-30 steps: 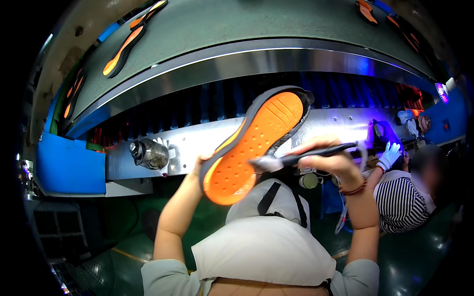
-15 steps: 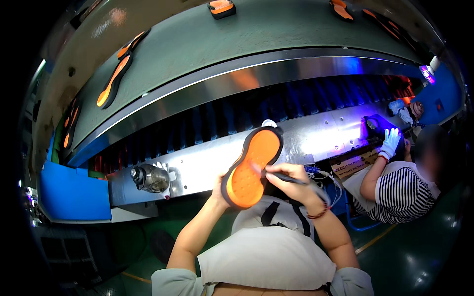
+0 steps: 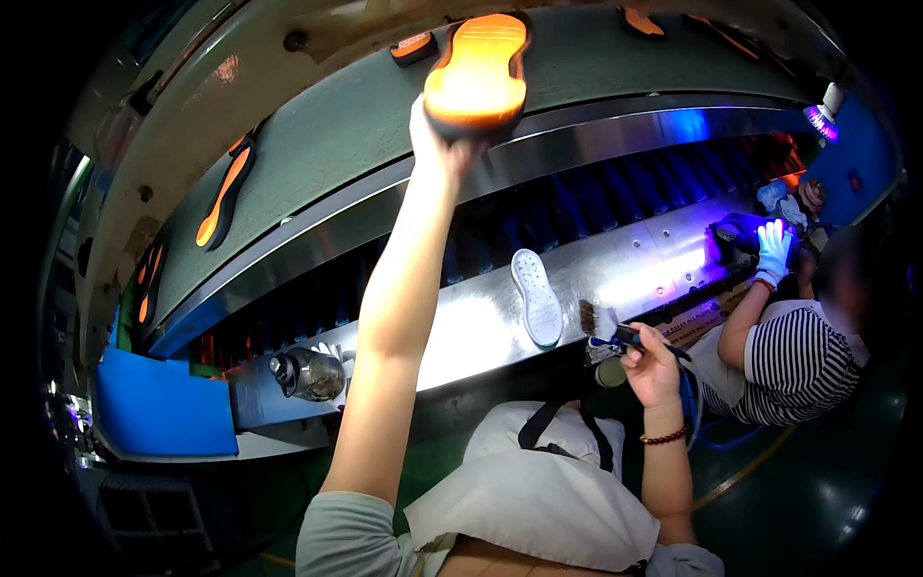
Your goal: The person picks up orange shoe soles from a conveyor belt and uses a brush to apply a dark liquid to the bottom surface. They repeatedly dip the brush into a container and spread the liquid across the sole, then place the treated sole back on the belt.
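My left hand (image 3: pixel 440 149) is stretched far forward and grips the heel end of an orange shoe sole (image 3: pixel 478 67) with a black rim. The sole hangs over the near side of the green belt (image 3: pixel 336 111), its orange face toward me and brightly lit. Closer to my body, my right hand (image 3: pixel 654 370) pinches a brush (image 3: pixel 608 325) by its dark handle, bristles pointing left. Between brush and ledge there is little distance. A white sole (image 3: pixel 538 298) lies on the metal ledge (image 3: pixel 452 337), left of the bristles.
More orange and black soles (image 3: pixel 226 197) rest on the belt. A dark glass jar (image 3: pixel 312 373) stands at the ledge's left end. To the right, a co-worker's gloved hand (image 3: pixel 772 250) is near a dark object under a purple lamp (image 3: pixel 824 117). A metal rail (image 3: pixel 567 130) edges the belt.
My left hand has carried the orange sole from above the ledge's edge up over the belt. My right hand has drawn the brush off it, rightward. The white sole has come into full view.
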`<action>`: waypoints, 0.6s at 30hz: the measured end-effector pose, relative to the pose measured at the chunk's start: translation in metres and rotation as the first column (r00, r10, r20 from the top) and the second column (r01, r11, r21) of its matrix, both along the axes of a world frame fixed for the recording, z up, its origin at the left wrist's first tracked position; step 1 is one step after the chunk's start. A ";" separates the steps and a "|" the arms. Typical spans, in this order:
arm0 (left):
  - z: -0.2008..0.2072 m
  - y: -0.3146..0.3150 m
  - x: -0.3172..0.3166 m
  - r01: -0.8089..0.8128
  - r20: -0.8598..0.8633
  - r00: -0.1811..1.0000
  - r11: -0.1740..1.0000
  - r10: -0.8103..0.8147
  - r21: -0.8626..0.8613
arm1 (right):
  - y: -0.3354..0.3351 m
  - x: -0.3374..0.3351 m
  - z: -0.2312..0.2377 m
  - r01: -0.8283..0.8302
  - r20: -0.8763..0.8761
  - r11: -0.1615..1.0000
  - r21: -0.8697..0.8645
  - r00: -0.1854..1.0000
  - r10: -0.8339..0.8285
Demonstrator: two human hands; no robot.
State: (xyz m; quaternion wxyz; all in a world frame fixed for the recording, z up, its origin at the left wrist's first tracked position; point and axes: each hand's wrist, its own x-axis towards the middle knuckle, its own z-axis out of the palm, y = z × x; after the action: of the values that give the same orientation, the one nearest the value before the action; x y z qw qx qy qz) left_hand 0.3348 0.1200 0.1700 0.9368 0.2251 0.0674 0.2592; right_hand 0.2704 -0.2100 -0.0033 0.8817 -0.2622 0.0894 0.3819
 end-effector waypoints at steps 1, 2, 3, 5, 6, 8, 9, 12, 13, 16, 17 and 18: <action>-0.004 0.013 0.016 0.009 -0.147 0.989 0.990 -0.030 -0.141 | 0.004 -0.003 0.002 0.003 -0.019 1.000 -0.004 1.000 -0.003; -0.015 0.024 0.028 0.002 -0.283 0.955 0.962 -0.082 -0.272 | 0.007 -0.005 0.003 0.010 -0.033 1.000 -0.001 0.999 -0.010; -0.020 0.026 0.031 -0.004 -0.393 0.919 0.995 -0.035 -0.098 | 0.009 -0.009 0.003 0.004 -0.004 1.000 0.011 1.000 -0.004; -0.031 0.026 0.029 0.042 -0.494 0.869 0.989 0.035 0.144 | 0.009 -0.013 0.001 0.011 -0.009 1.000 0.003 1.000 -0.011; -0.038 0.026 0.025 0.019 -0.466 0.882 0.982 0.073 0.189 | 0.007 -0.016 -0.003 0.015 -0.023 1.000 -0.004 1.000 -0.015; -0.044 0.034 0.021 0.042 -0.414 0.909 0.976 0.052 0.214 | 0.006 -0.023 -0.011 0.018 -0.039 0.998 -0.056 0.999 -0.020; -0.046 0.034 0.021 0.050 -0.414 0.909 0.968 0.057 0.244 | 0.006 -0.026 -0.013 0.021 -0.045 0.996 -0.085 0.999 -0.025; -0.055 0.031 0.027 0.051 -0.390 0.913 0.917 0.118 0.396 | 0.009 -0.037 -0.014 0.016 -0.078 0.993 -0.115 0.997 -0.026; -0.058 0.030 0.029 0.097 -0.375 0.915 0.824 0.147 0.558 | 0.010 -0.040 -0.014 0.022 -0.086 0.994 -0.104 0.996 -0.031; -0.059 0.000 0.029 0.198 -0.260 0.876 0.187 0.406 0.962 | 0.013 -0.047 -0.015 0.066 -0.117 0.993 -0.101 0.990 -0.078; -0.076 0.006 0.029 0.127 -0.160 0.908 0.110 0.387 0.986 | 0.014 -0.049 -0.011 0.067 -0.119 0.994 -0.091 0.990 -0.078; -0.078 0.000 0.026 0.142 -0.123 0.914 -0.022 0.386 0.990 | 0.014 -0.048 -0.010 0.074 -0.109 0.993 -0.091 0.991 -0.084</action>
State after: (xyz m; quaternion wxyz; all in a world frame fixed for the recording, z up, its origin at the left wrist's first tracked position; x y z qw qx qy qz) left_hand 0.3612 0.1199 0.0925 0.4359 0.8581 0.0568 0.2652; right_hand 0.2227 -0.1958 -0.0128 0.8776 -0.2745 0.1656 0.3564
